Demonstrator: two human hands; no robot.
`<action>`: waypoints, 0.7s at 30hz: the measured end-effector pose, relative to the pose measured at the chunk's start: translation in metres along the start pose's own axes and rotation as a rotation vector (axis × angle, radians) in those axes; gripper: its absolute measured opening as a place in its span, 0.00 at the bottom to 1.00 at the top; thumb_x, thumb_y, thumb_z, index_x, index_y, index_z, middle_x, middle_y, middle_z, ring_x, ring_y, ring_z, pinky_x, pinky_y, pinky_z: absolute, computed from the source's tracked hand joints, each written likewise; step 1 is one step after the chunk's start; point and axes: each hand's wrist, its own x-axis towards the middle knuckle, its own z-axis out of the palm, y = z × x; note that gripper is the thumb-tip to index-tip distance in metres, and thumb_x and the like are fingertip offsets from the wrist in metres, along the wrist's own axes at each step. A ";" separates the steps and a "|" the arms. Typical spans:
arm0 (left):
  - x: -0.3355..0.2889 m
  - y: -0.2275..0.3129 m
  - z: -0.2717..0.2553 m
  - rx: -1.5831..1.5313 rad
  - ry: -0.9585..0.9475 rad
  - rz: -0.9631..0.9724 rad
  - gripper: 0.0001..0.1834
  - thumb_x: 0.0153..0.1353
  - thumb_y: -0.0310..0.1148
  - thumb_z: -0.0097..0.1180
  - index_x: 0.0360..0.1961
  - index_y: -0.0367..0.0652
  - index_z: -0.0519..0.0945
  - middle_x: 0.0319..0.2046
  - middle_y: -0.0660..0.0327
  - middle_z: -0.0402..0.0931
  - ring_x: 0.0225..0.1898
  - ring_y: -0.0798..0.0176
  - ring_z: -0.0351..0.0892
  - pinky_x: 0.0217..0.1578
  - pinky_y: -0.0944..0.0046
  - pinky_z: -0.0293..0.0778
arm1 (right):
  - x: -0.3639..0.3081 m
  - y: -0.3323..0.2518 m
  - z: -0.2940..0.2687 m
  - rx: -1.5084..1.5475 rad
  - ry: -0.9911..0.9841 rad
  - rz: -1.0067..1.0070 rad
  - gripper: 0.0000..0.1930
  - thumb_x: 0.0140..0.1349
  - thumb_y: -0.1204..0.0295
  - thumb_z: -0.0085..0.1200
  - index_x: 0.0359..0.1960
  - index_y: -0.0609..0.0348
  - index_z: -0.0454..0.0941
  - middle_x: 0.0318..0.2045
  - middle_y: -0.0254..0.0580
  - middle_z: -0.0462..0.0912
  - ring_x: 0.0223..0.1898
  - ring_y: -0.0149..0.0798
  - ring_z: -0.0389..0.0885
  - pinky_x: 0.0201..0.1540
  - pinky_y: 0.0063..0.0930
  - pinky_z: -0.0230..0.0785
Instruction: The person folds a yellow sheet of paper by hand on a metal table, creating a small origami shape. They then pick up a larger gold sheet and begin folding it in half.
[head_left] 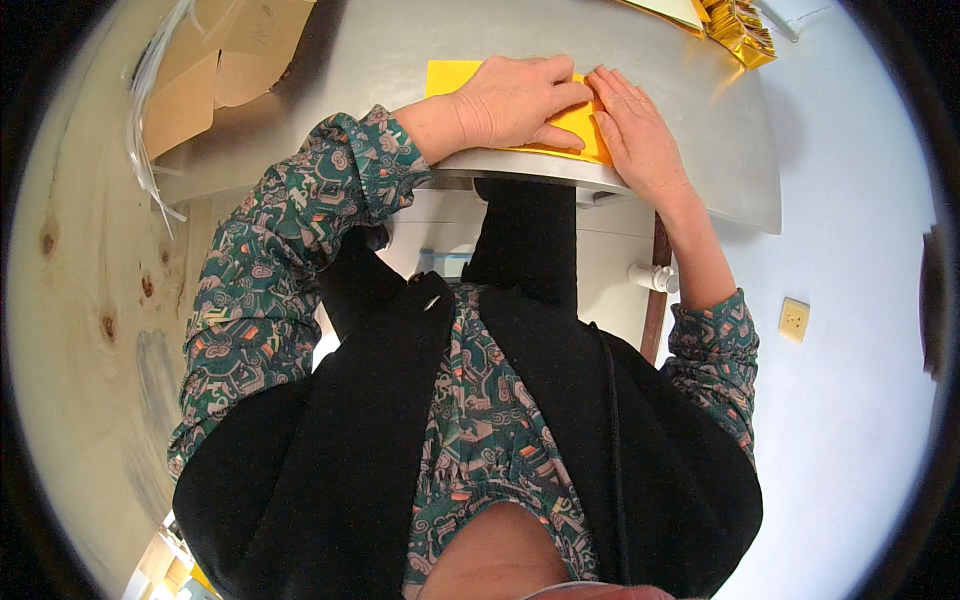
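Note:
A yellow sheet of paper [452,76] lies at the near edge of the metal table, partly hidden under my hands. My left hand [522,100] rests on it with the fingers bent and the thumb held apart from them, holding nothing that I can see. Between that thumb and forefinger a patch of the yellow surface shows. My right hand [642,140] lies flat along the sheet's right end, its fingers stretched out. The fingertips of both hands come close together near the sheet's far edge. Whether the paper is folded or layered I cannot tell.
The grey metal table [370,85] has a rounded near edge. On its far right sits a bundle of shiny gold folded pieces [740,32], beside pale yellow sheets [672,8]. A brown cardboard box [235,60] and white plastic strips [140,130] are at the left.

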 end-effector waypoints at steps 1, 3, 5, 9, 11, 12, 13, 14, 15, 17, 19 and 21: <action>-0.001 0.000 0.002 -0.014 0.053 0.083 0.29 0.61 0.55 0.63 0.59 0.55 0.78 0.40 0.62 0.75 0.41 0.55 0.81 0.39 0.56 0.80 | -0.001 0.000 0.000 -0.006 0.000 0.004 0.24 0.77 0.62 0.40 0.70 0.56 0.67 0.71 0.46 0.69 0.73 0.48 0.63 0.76 0.44 0.52; 0.000 -0.001 0.004 -0.040 0.090 0.214 0.23 0.62 0.49 0.63 0.57 0.57 0.80 0.40 0.63 0.75 0.40 0.56 0.81 0.39 0.56 0.80 | -0.002 0.001 -0.001 -0.004 0.001 0.012 0.24 0.77 0.62 0.40 0.70 0.56 0.67 0.71 0.45 0.69 0.74 0.48 0.63 0.77 0.44 0.52; 0.002 -0.001 0.004 -0.055 0.037 0.295 0.17 0.64 0.43 0.62 0.54 0.60 0.82 0.39 0.64 0.74 0.39 0.58 0.80 0.39 0.58 0.79 | -0.003 0.000 -0.003 0.013 0.003 0.025 0.24 0.77 0.62 0.39 0.70 0.56 0.68 0.71 0.45 0.68 0.74 0.47 0.62 0.77 0.44 0.52; 0.004 0.006 0.004 -0.109 0.021 0.373 0.15 0.65 0.37 0.59 0.52 0.67 0.85 0.38 0.66 0.74 0.39 0.59 0.79 0.40 0.59 0.78 | -0.008 -0.001 -0.006 -0.006 -0.009 0.051 0.24 0.77 0.62 0.39 0.70 0.56 0.68 0.72 0.44 0.68 0.74 0.46 0.61 0.77 0.43 0.51; 0.006 0.009 0.002 -0.140 -0.010 0.385 0.17 0.65 0.35 0.59 0.53 0.69 0.84 0.38 0.66 0.74 0.40 0.59 0.78 0.41 0.59 0.78 | -0.008 -0.001 -0.008 -0.015 -0.005 0.045 0.24 0.77 0.63 0.39 0.70 0.56 0.68 0.72 0.43 0.68 0.75 0.46 0.61 0.78 0.43 0.50; 0.007 0.010 0.001 -0.141 -0.018 0.401 0.18 0.64 0.35 0.59 0.53 0.68 0.84 0.39 0.66 0.75 0.40 0.59 0.78 0.41 0.59 0.78 | -0.009 -0.001 -0.008 -0.019 -0.008 0.047 0.24 0.77 0.63 0.39 0.70 0.56 0.68 0.72 0.43 0.67 0.75 0.46 0.61 0.78 0.42 0.50; 0.008 0.012 0.000 -0.144 -0.029 0.412 0.18 0.64 0.35 0.58 0.54 0.68 0.84 0.39 0.66 0.75 0.41 0.59 0.78 0.42 0.59 0.78 | -0.010 -0.001 -0.009 -0.024 -0.002 0.043 0.24 0.77 0.63 0.39 0.70 0.56 0.68 0.72 0.43 0.67 0.75 0.46 0.61 0.78 0.42 0.50; 0.009 0.013 -0.001 -0.154 -0.036 0.430 0.19 0.63 0.34 0.58 0.54 0.67 0.84 0.39 0.66 0.75 0.41 0.59 0.78 0.42 0.59 0.78 | -0.011 -0.002 -0.010 -0.034 0.005 0.037 0.24 0.77 0.63 0.39 0.70 0.55 0.68 0.72 0.44 0.67 0.75 0.46 0.61 0.78 0.42 0.50; 0.009 0.014 -0.002 -0.132 -0.037 0.435 0.19 0.63 0.34 0.58 0.54 0.66 0.84 0.40 0.66 0.75 0.42 0.58 0.78 0.42 0.59 0.78 | -0.012 -0.001 -0.010 -0.019 0.008 0.036 0.24 0.77 0.63 0.39 0.70 0.55 0.68 0.72 0.44 0.67 0.75 0.46 0.61 0.78 0.42 0.50; 0.007 0.014 -0.004 -0.100 -0.047 0.448 0.19 0.63 0.33 0.57 0.54 0.65 0.85 0.41 0.66 0.76 0.43 0.58 0.78 0.43 0.59 0.78 | -0.014 0.002 -0.010 -0.006 0.005 0.036 0.24 0.77 0.62 0.39 0.70 0.56 0.68 0.72 0.44 0.67 0.75 0.46 0.60 0.78 0.42 0.49; 0.001 0.012 -0.006 -0.075 -0.045 0.469 0.19 0.63 0.33 0.56 0.54 0.63 0.84 0.43 0.66 0.77 0.45 0.58 0.78 0.44 0.59 0.78 | -0.014 0.007 -0.007 0.023 0.006 0.028 0.24 0.77 0.62 0.39 0.70 0.56 0.68 0.72 0.45 0.67 0.75 0.45 0.61 0.78 0.42 0.49; -0.011 0.009 -0.009 -0.049 -0.076 0.421 0.19 0.63 0.32 0.56 0.55 0.60 0.84 0.46 0.66 0.78 0.47 0.58 0.78 0.46 0.60 0.79 | -0.011 0.012 0.001 0.061 -0.009 0.013 0.24 0.77 0.62 0.39 0.70 0.56 0.68 0.72 0.45 0.67 0.75 0.45 0.61 0.78 0.41 0.49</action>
